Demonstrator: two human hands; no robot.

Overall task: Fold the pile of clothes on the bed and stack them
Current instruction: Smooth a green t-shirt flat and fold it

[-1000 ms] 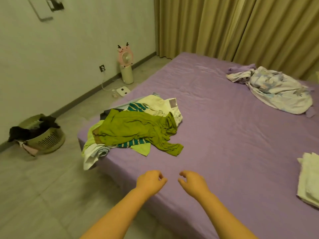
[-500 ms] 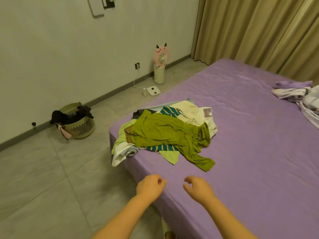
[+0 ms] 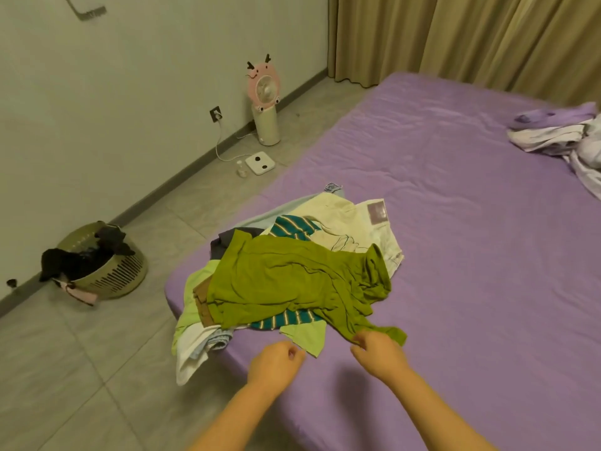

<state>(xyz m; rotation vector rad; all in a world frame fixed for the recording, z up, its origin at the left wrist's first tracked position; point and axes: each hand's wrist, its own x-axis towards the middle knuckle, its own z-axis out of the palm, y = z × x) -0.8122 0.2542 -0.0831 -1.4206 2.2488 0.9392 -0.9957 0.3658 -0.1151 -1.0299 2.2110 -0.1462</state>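
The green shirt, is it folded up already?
No, the green shirt lies crumpled and spread out on top of the pile of clothes, with the right hand just reaching its sleeve.

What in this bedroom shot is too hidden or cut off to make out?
From the head view:
- Clothes low in the pile: covered by the olive green shirt.
- Right hand fingertips: behind the shirt's sleeve end, so the grip is unclear.
- Crumpled bedding: cut off by the right edge.
- Laundry basket contents: dark, too small.
- Wall fixture: cut off at the top.
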